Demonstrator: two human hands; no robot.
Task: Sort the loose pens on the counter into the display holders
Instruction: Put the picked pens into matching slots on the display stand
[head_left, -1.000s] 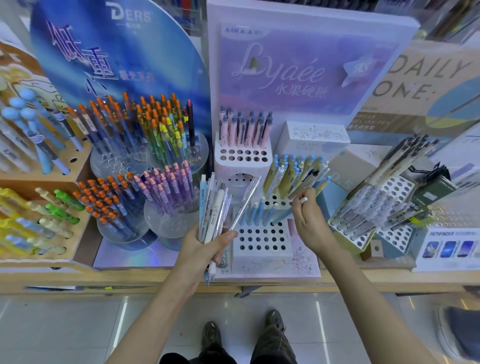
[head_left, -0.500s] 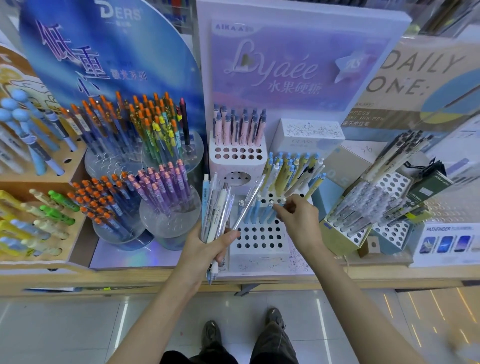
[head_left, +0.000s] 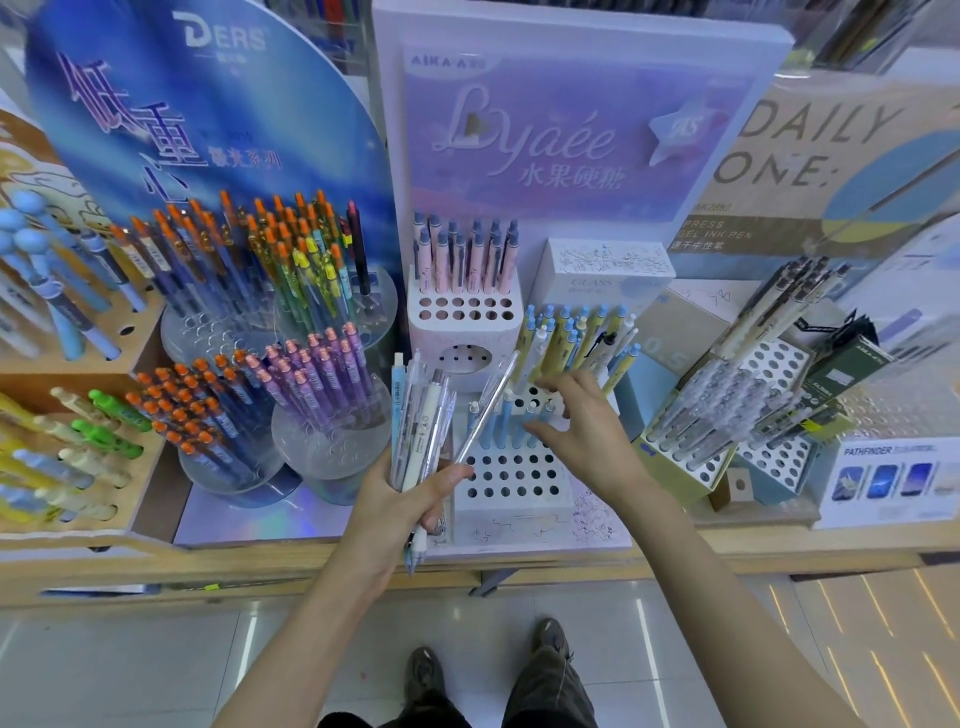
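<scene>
Shop counter (head_left: 753, 558), pale wood, front edge running right across the shot. Glossy grey tile floor (head_left: 130, 670) below it, the person's dark shoes (head_left: 426, 675) at the bottom. Displays packed along the whole counter, more shelves behind, too blurred to read.

Signs now: blue oval board (head_left: 208, 104) at the left rear says "DERS" w/ Chinese characters under it. Centre rear, lilac board (head_left: 571, 130): "AIKA-A" up top, "Lyaée" in script, a Chinese line beneath. Right rear, beige board (head_left: 810, 150): "DAILY ONE:", smaller "PRESS GEL INK PEN". By the counter's right front edge, a card (head_left: 888, 473) marked "PATHFINDER". White box (head_left: 602, 270) below the lilac board, print blurred beyond "GLASS".

Holders: white stepped holder (head_left: 511, 483) centre-front, its low step peppered w/ holes, and a row of pale blue pens (head_left: 498, 426) standing at the back of that step. Next step up carries yellow-and-blue pens (head_left: 566, 338), leaning. Top block (head_left: 462, 312) has pink pens (head_left: 462, 254) w/ grey-blue caps. Left of that, clear round cups: orange-capped pens (head_left: 192, 415), purple pens (head_left: 322, 374). Wooden rack (head_left: 78, 364) at the counter's left edge w/ green, yellow & blue pens. Right side, a tilted perforated tray (head_left: 769, 457) of clear-barrel pens.

Hands: L hand (head_left: 400, 504) clenched round a bunch of loose pens (head_left: 421, 415), white, clear & pale blue, tops up, just left of the stepped holder above the front edge. R hand (head_left: 582, 431) hovers over the blue row, released, fingers loosely spread, thumb out
</scene>
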